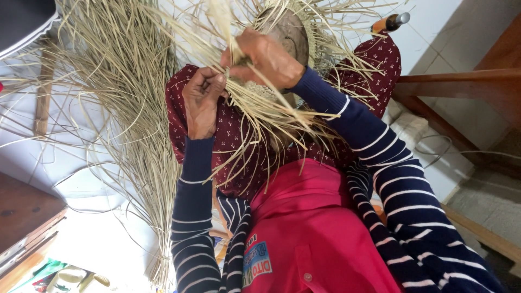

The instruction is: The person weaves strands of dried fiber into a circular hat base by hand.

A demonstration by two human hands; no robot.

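My left hand and my right hand meet over my lap, both closed on thin pale straw strands. The strands fan out from a partly woven straw piece that sits against a round wooden form on my knees. My right hand pinches fibres at the top of the weave; my left hand grips strands just beside it. Both arms wear navy sleeves with white stripes. A dark red patterned skirt lies under the work.
A large bundle of loose straw spreads over the white floor at left. Wooden furniture stands at lower left, wooden beams at right. A tool with an orange handle lies near the top.
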